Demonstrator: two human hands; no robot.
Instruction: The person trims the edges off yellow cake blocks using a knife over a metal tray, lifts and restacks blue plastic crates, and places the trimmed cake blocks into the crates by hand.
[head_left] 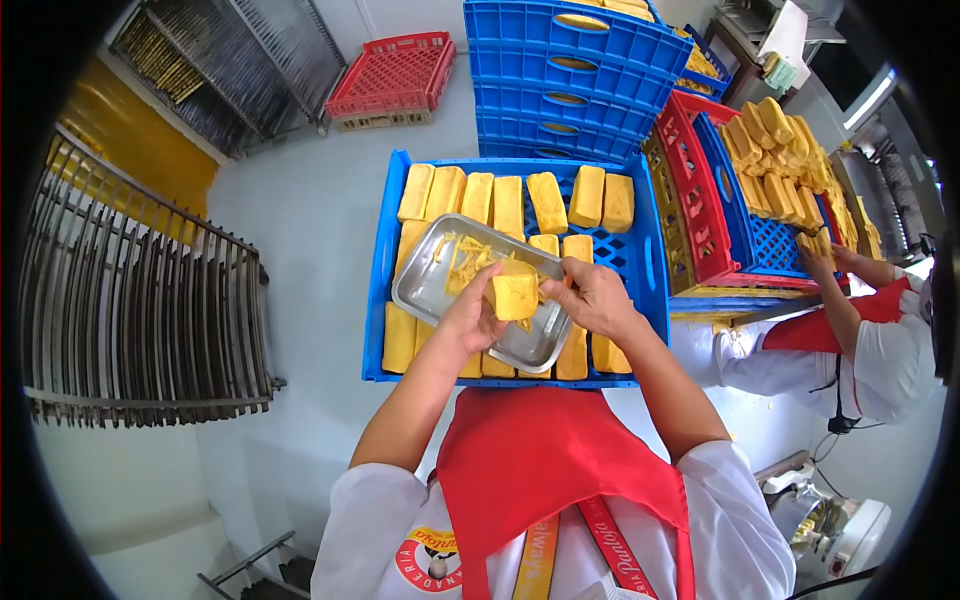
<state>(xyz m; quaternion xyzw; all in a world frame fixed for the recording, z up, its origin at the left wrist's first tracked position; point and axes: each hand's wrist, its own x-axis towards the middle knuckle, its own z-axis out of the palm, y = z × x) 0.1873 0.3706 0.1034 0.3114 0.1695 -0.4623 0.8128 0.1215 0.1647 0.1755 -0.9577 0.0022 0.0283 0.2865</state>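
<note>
My left hand (474, 312) is wrapped round a yellow loaf (515, 297), held over a metal tray (428, 283). Yellow shavings (467, 262) lie in that tray, which rests on loaves in a blue crate (381, 290). Beside the loaf, at its right, my right hand (598, 298) has its fingers bent and pressed together; what they hold, if anything, is too small to make out. Rows of yellow loaves (508, 205) line the crate around the tray.
Stacked blue crates (570, 105) stand behind the work crate. At the right a co-worker (860, 340) handles loaves beside a red crate (700, 190). Metal racks (150, 300) stand at the left, a red crate (395, 75) at the back, and a mixer (825, 525) at lower right.
</note>
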